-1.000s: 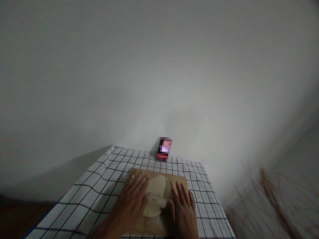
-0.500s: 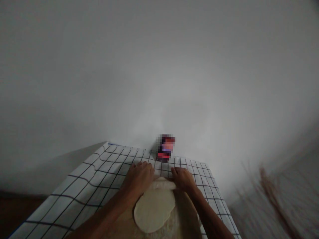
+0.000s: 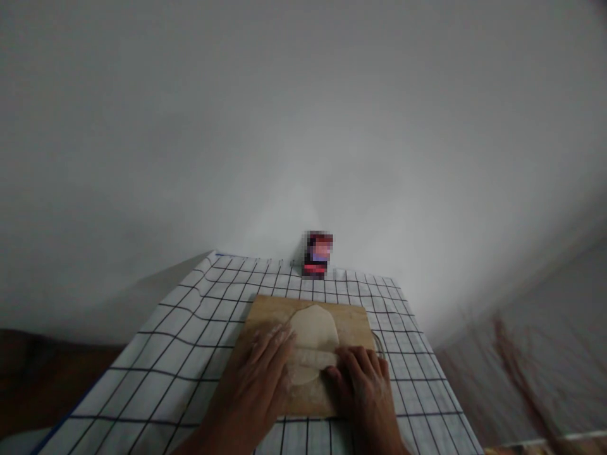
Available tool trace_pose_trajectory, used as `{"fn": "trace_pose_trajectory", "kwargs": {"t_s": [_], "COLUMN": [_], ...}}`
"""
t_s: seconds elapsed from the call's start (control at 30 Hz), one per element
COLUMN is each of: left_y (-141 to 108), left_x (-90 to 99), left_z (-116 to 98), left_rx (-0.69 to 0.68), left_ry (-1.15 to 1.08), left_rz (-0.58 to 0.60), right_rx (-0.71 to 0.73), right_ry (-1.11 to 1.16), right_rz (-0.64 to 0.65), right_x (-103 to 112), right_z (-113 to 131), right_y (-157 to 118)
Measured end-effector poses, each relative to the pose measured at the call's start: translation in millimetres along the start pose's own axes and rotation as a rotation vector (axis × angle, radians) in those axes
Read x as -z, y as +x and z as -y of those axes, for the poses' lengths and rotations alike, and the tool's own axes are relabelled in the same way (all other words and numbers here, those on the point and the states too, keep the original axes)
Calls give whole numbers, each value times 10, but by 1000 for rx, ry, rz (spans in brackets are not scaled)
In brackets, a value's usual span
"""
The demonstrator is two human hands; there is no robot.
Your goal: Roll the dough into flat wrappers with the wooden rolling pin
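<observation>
A pale, flattened sheet of dough (image 3: 315,325) lies on a wooden board (image 3: 310,401). Across its lower part runs a light, flour-dusted rolling pin (image 3: 313,359). My left hand (image 3: 260,373) rests over the pin's left end, palm down, its floury fingers extended forward. At the right end, my right hand (image 3: 363,379) lies on the pin with its fingers bent over it and the thumb by the dough. Both ends of the pin are hidden under the hands.
A white cloth with black grid lines (image 3: 180,344) covers the table. At its back edge, against the grey wall (image 3: 303,126), stands a blurred red and dark item (image 3: 317,256). Dry brown twigs (image 3: 516,373) are at the right. Something clear and curved (image 3: 378,341) shows beside the board.
Both hands and the pin have come back toward me, from the dough's far edge to its near part. The far half of the board now shows, and the view has shifted slightly.
</observation>
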State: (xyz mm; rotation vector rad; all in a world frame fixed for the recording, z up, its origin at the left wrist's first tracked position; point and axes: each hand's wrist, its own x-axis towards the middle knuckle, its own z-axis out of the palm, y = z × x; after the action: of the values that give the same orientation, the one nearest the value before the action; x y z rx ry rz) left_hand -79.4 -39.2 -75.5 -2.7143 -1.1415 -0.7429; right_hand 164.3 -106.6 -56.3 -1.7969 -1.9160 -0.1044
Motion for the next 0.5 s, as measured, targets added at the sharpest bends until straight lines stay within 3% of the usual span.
{"fn": "trace_pose_trajectory", "kwargs": {"t_s": [0.13,0.23,0.33,0.5], "left_y": [-150,-54,271,1034], "left_x": [179,192,84,-170], "left_z": [3,64,191,455], "left_rx": [-21,-46,-36,46], "left_ry": [-40,-19,-19,-77], "left_rz": [48,65,53,88], "right_rx": [-5,66,97,-39], "right_ry": [-21,-45,-47,-59], "right_rz": [38,37,42,91], "right_x": [81,84,74,54], "right_z": [26,-28,-93,-194], "right_y": [-68,30,248,699]}}
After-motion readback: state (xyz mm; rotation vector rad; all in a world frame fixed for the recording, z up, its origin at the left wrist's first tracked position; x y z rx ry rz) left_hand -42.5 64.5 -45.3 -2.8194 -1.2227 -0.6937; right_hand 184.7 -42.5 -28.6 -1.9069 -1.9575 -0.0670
